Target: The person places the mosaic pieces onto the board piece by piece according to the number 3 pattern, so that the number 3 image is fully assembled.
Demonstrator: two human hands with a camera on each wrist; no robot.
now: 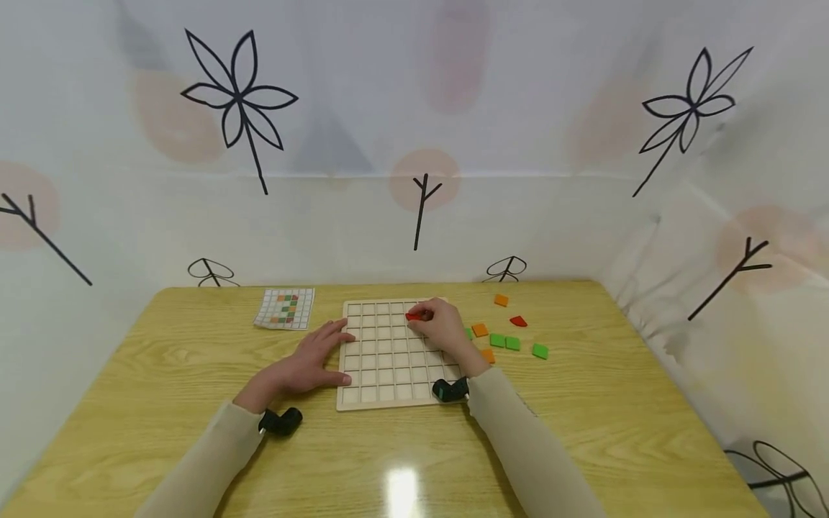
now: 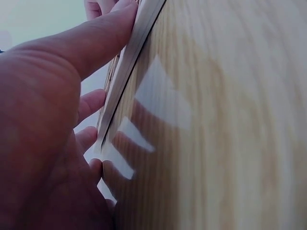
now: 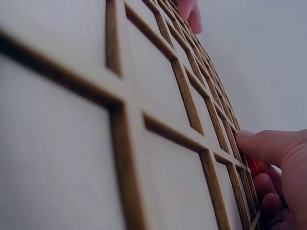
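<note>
A pale wooden grid board [image 1: 385, 377] with square recesses lies on the table. My left hand [image 1: 309, 365] rests at its left edge with fingers spread; in the left wrist view the thumb [image 2: 96, 40] touches the board's side. Over the upper right of the grid, my right hand [image 1: 443, 329] pinches a small red tile [image 1: 411, 316] between thumb and fingers. Part of that red tile [image 3: 252, 165] shows in the right wrist view, close against the grid. The hand and wrist hide several recesses on the right side.
Right of the board lie loose green tiles [image 1: 512, 344], orange tiles [image 1: 501, 300] and another red tile [image 1: 518, 321]. A paper card [image 1: 265, 314] printed with a coloured grid pattern lies at the back left. Behind the table [image 1: 363, 460] hangs a patterned cloth.
</note>
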